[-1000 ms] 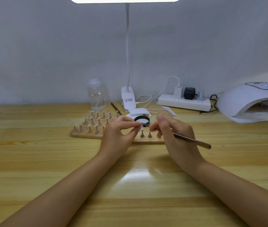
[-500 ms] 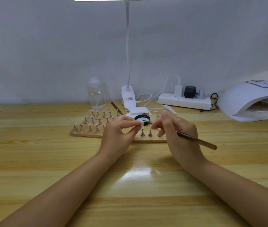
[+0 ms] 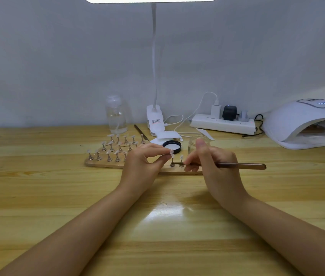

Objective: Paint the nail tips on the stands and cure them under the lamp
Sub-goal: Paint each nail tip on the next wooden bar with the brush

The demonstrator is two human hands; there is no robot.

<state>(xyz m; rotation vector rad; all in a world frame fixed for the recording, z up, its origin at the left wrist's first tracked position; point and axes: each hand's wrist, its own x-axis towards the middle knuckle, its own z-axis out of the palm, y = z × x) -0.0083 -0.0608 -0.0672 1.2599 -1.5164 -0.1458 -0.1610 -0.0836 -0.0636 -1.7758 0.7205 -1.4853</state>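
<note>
Bare table [image 3: 38, 196] nearside — left hand [image 3: 140, 166] pinches nail tip [image 3: 171, 152], right hand [image 3: 215, 166] grips brush [image 3: 241, 165].

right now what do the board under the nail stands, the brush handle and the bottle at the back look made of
Board: pale wood, matte, faint grain, rounded corner.
Brush handle, held by the right hand: glossy reddish brown, lacquered wood or plastic; I cannot tell which.
Bottle: clear glass or plastic, since the wall shows through it.

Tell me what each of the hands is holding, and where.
Left hand pinches a nail tip at the top of its stand. Right hand grips the brush near its front end.
</note>
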